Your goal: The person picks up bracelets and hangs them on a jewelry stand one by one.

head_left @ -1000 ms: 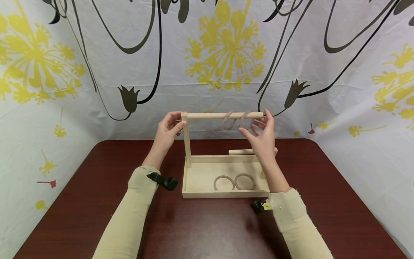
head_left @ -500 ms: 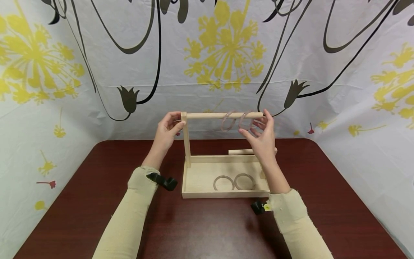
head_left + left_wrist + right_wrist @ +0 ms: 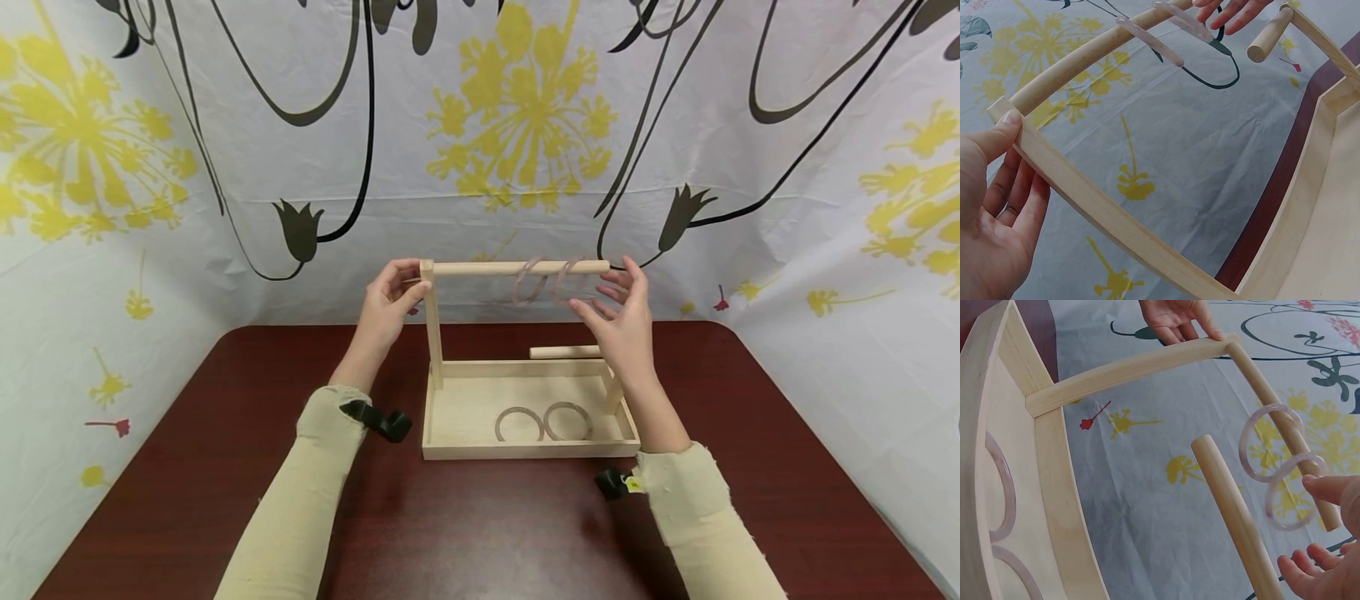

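My left hand (image 3: 386, 308) pinches the top of the upright post (image 3: 432, 333) of a wooden bangle stand, where the upper rod (image 3: 472, 268) joins it. Two pale pinkish bangles hang on that rod: one bangle (image 3: 1242, 447) lies farther in, the other bangle (image 3: 1270, 506) nearer the free end. My right hand (image 3: 628, 325) is beside the free end, fingers spread and relaxed. In the right wrist view its thumb (image 3: 1325, 487) overlaps the rod close to the outer bangle.
The stand's shallow wooden tray (image 3: 525, 452) sits on the dark red table (image 3: 480, 533). Two more bangles (image 3: 519, 409) lie flat inside it. A lower rod (image 3: 562, 352) on a shorter post (image 3: 615, 396) runs behind the tray. A patterned cloth (image 3: 480, 225) hangs at the back.
My right hand has moved a little to the right, away from the outer bangle, uncovering the rod's end and the tray's right side. The left hand stays where it was.
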